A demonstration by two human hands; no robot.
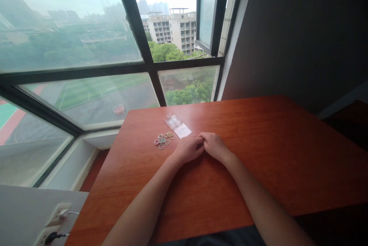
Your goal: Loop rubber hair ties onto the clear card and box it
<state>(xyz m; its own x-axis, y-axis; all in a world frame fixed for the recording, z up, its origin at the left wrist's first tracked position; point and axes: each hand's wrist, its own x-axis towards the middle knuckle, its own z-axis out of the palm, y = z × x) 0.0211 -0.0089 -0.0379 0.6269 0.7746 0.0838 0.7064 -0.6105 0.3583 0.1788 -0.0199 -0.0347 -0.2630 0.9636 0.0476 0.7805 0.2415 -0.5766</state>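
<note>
The left hand (pixel 189 149) and the right hand (pixel 215 147) are together above the table, fingers curled and meeting at the tips; whether anything is pinched between them I cannot tell. At the far left, a white plug (pixel 64 213) and a black plug (pixel 51 238) sit in the wall, below a dark-framed window (pixel 150 61) with a green sports field (pixel 96 89) outside. The table (pixel 273 154) is smooth reddish-brown wood with a pale sheen near the window. On its left part lies a loose cluster of small coloured rings (pixel 163 141), some overlapping; just beside them a clear box (pixel 173 121) lies open near the hands. Outside, pale buildings (pixel 182 27) rise behind trees (pixel 168 52). To the right, a grey wall (pixel 287 38) stands in shade
</note>
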